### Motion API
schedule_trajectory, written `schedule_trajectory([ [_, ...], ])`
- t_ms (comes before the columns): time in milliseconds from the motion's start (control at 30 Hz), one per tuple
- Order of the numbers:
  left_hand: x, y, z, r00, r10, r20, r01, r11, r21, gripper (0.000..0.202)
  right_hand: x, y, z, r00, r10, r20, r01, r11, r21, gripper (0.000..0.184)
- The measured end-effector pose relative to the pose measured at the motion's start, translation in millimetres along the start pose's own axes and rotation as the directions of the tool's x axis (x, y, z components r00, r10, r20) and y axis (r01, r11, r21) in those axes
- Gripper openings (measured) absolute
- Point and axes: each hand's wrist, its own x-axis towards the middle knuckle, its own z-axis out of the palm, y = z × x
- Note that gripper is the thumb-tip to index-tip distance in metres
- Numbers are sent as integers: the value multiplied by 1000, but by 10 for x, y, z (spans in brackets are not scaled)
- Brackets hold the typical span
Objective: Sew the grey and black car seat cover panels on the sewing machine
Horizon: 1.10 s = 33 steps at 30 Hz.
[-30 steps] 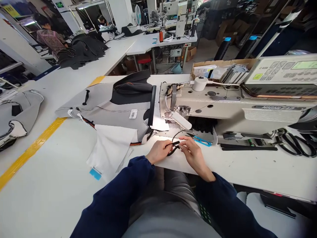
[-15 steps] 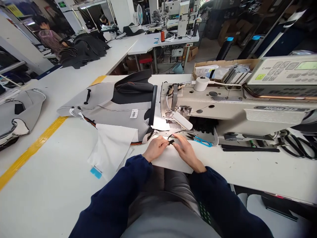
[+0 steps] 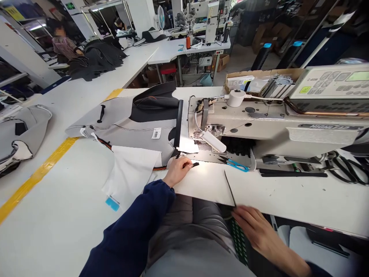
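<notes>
My left hand (image 3: 178, 170) is closed in a pinch at the table's front part, with a short black strip (image 3: 196, 164) sticking out from its fingertips. Lower right, past the table edge, my right hand (image 3: 253, 225) is slightly blurred. A long thin black strip (image 3: 229, 185) runs up from its fingers over the tabletop. Left of the sewing machine (image 3: 268, 119) lies a grey and black fabric piece (image 3: 138, 134) with a barcode label (image 3: 156, 133). White cloth (image 3: 132, 169) hangs from its near edge. Blue-handled thread snips (image 3: 235, 164) rest by the machine's bed.
Black strips (image 3: 292, 173) and large black scissors (image 3: 346, 169) lie on the right of the table. A second grey piece (image 3: 37, 127) is at far left, beyond yellow tape (image 3: 43, 173). A person (image 3: 65, 46) stands behind a dark fabric pile (image 3: 98, 57).
My hands were together in front of the machine. My right hand has moved down and right with the long thin strip, while my left hand stays almost in place with the short piece.
</notes>
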Motion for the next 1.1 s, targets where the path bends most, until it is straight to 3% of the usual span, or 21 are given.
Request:
schedule_trajectory([
  [100,198,41,-10,988,152,-41,-146,982,122,11,-448,-53,-196,997,-10,70,7,999,36,36],
  [200,470,-24,24,971,238,-16,-225,939,261,13,-331,-88,-337,1000,17,20,-18,999,46,31],
  [333,682,-204,71,990,133,41,-138,920,366,17,523,20,-260,992,72,-101,-65,995,72,27],
  [433,697,-260,46,995,93,32,-98,930,355,19,1313,223,40,972,86,-217,-84,996,20,27],
  [500,702,-241,9,998,53,18,-56,942,330,20,1758,334,290,974,81,-211,-85,996,-10,29],
  [600,749,-186,-38,1000,-9,12,6,960,281,19,2163,380,615,977,89,-193,-104,992,-66,31],
  [767,829,-154,-45,998,-57,24,47,950,310,18,2233,294,831,974,150,-170,-172,977,-126,38],
  [1100,813,-134,-40,998,-59,33,44,936,349,16,2226,266,762,977,162,-139,-179,976,-126,39],
])
